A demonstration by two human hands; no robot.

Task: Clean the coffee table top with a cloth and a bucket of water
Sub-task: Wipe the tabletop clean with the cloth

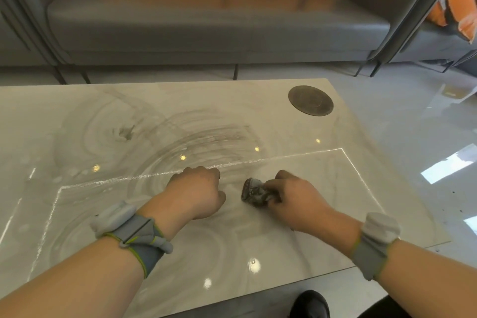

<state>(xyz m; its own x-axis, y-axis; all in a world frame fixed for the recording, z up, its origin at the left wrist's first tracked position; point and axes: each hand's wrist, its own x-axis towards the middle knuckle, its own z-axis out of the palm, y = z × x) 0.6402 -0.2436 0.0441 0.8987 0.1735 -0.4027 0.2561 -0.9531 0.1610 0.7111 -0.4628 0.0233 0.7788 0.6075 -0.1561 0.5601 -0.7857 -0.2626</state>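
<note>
The right hand (296,201) was clamped on a dark, wadded grey cloth (255,193), a lump with no clear long axis, bulging toward nine o'clock, pressed on the glossy pale marble coffee table top (103,121) near its six o'clock edge. The left hand (197,193) rested just beside it, fingers curled under, gripping nothing visible. Wet swirls spread toward twelve; open tabletop all around. A dark round inset disc (310,100) sat at one o'clock, the grey sofa (206,20) beyond.

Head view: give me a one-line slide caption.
Right hand grips a bunched dark cloth on the wet, streaked coffee table top; left hand rests beside it.
</note>
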